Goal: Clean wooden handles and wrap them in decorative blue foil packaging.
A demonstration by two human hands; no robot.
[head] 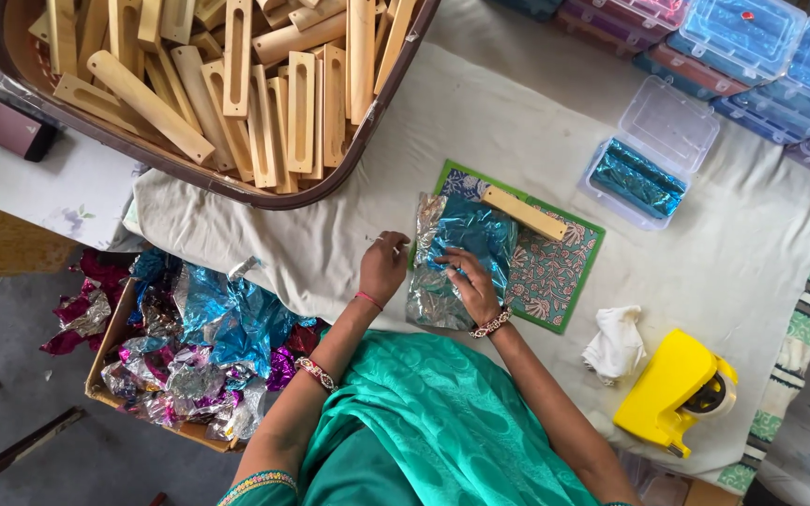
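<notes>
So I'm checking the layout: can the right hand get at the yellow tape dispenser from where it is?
Probably yes. The right hand rests on the blue foil sheet; only a crumpled white cloth lies near the way to the yellow tape dispenser.

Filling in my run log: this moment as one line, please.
right hand flat on blue foil | left hand at foil's edge | wooden block on patterned board

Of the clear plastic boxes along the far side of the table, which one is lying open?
The box nearest the patterned board: its lid is flipped back and a roll of blue foil lies inside. The others are stacked with lids shut.
</notes>
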